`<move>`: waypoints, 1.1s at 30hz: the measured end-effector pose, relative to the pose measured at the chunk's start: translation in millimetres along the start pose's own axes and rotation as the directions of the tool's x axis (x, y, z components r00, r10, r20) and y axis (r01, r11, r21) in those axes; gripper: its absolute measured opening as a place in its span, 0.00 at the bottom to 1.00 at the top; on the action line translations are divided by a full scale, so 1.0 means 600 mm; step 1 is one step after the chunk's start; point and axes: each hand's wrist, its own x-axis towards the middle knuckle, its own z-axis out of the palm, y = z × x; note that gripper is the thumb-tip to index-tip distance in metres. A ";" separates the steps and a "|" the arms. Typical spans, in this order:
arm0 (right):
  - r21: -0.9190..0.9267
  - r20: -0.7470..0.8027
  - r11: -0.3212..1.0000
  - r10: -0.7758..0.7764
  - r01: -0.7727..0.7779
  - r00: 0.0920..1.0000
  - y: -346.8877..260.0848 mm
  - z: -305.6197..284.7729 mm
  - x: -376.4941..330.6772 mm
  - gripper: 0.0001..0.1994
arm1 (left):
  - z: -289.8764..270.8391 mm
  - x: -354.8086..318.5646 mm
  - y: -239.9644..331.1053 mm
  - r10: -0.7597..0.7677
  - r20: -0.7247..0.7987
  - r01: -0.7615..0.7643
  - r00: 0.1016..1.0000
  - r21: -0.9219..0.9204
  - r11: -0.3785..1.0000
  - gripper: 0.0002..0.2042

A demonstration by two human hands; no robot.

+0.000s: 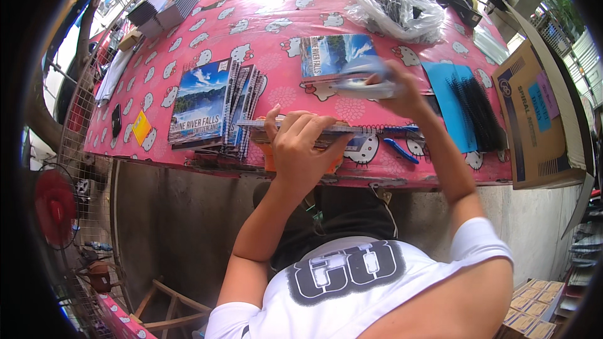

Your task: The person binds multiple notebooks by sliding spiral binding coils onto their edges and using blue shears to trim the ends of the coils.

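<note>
My left hand [301, 141] is closed over a notebook [257, 123] at the table's front edge, its fingers across the top and thumb on the near side. A dark spiral coil [389, 130] sticks out to the right from the notebook's edge. Something orange [270, 158] shows beneath that hand. My right hand [402, 91] is raised to the right, smeared by motion, with a blurred grey-blue object [367, 81] in its fingers; its kind is unclear. Behind it lies a stack of picture-covered booklets [326, 50]. Blue-handled pliers [401, 150] rest below the coil.
Left of my left hand are stacked spiral notebooks [201, 103] with a waterfall cover. A blue sheet [443, 103] bears several black coils [475, 110]. An open cardboard box [537, 113] stands at the right edge. Farther back sits a clear plastic bag [399, 9]; a yellow packet [141, 127] lies left.
</note>
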 end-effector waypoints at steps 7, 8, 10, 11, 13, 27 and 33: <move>0.101 0.075 0.991 -0.101 0.093 0.992 -0.041 -0.034 -0.001 0.21 | 0.009 -0.004 0.002 -0.044 -0.025 0.044 0.999 -0.009 0.999 0.14; 0.432 0.081 0.902 -0.013 -0.023 0.997 -0.050 -0.031 -0.009 0.20 | 0.010 -0.005 0.001 -0.048 -0.025 0.048 0.999 -0.003 0.999 0.14; 0.573 0.182 0.813 0.001 -0.107 0.983 -0.056 -0.027 -0.016 0.18 | 0.012 0.000 -0.001 -0.049 -0.021 0.049 0.999 0.004 0.999 0.15; 0.424 0.244 0.904 -0.062 -0.049 0.968 -0.052 -0.032 -0.011 0.17 | 0.012 0.004 0.002 -0.047 -0.003 0.047 0.999 0.000 0.999 0.15; -0.134 0.277 0.980 -0.104 0.145 0.955 -0.035 -0.033 0.009 0.20 | 0.009 -0.007 0.007 -0.054 0.025 0.054 0.998 -0.009 0.999 0.16; 0.156 0.276 0.960 -0.270 0.234 0.922 -0.035 0.020 0.058 0.24 | -0.036 -0.005 -0.034 -0.234 0.032 0.230 0.972 0.094 0.969 0.15; -0.056 0.290 0.981 -0.160 0.184 0.943 -0.070 0.032 0.072 0.17 | -0.050 -0.002 -0.041 -0.229 0.033 0.224 0.973 0.116 0.968 0.15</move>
